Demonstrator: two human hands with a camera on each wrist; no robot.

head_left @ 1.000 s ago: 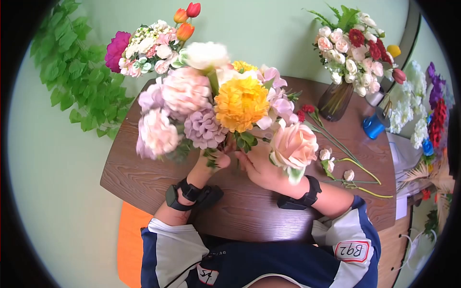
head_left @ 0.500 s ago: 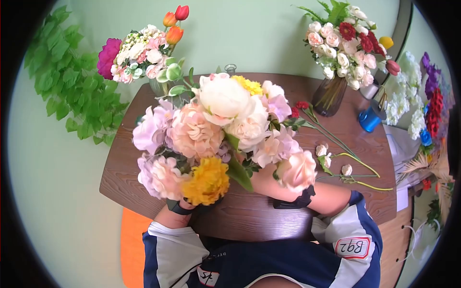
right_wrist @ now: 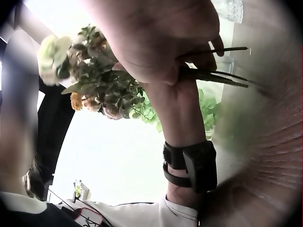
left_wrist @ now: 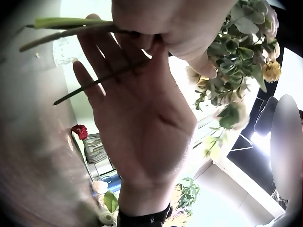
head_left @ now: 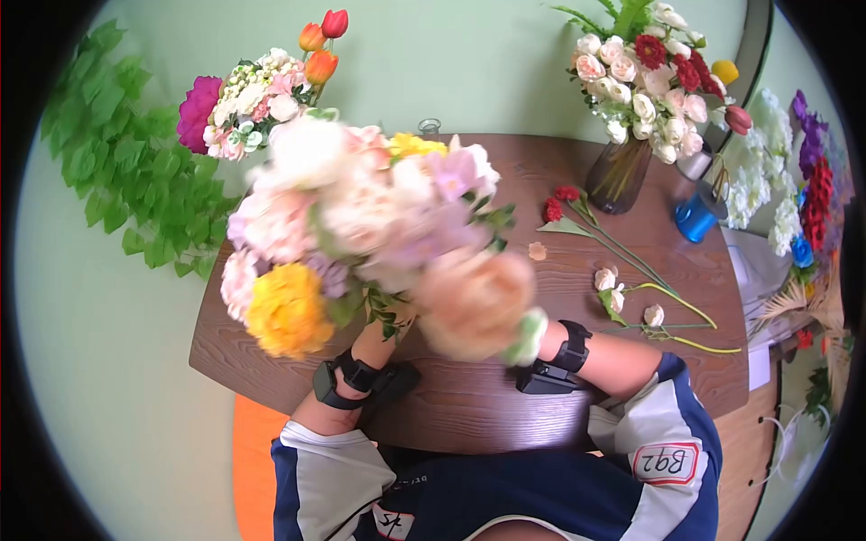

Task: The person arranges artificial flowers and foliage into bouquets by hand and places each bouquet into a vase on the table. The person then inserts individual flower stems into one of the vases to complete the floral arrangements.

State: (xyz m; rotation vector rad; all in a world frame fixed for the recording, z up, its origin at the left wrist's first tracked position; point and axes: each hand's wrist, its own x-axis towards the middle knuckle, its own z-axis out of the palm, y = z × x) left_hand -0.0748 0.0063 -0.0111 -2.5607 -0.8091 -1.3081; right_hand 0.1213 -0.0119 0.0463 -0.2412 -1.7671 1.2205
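Observation:
A big mixed bouquet (head_left: pixel 361 203) of pale pink, cream and lilac flowers fills the middle of the head view, partly blurred. A yellow bloom (head_left: pixel 289 311) sits at its lower left and a large peach rose (head_left: pixel 476 302) at its lower right. Beneath the blooms, my left hand (left_wrist: pixel 175 23) grips the stems (left_wrist: pixel 71 30), whose cut ends stick out past it. Palm facing the left wrist camera, my right hand (left_wrist: pixel 142 113) has its fingers extended, and a thin stem crosses them. The flowers hide most of both hands in the head view.
Loose red flowers (head_left: pixel 566 193) and small cream roses (head_left: pixel 654 315) lie on the table's (head_left: pixel 469 419) right side. Behind stand a dark vase (head_left: pixel 618 176) of flowers and a blue ribbon spool (head_left: pixel 696 216). A clear glass (head_left: pixel 429 126) is at the back edge.
The bouquet has turned and shifted left. Its yellow bloom has gone from the centre to the lower left, and the peach rose has moved left and now covers the right hand.

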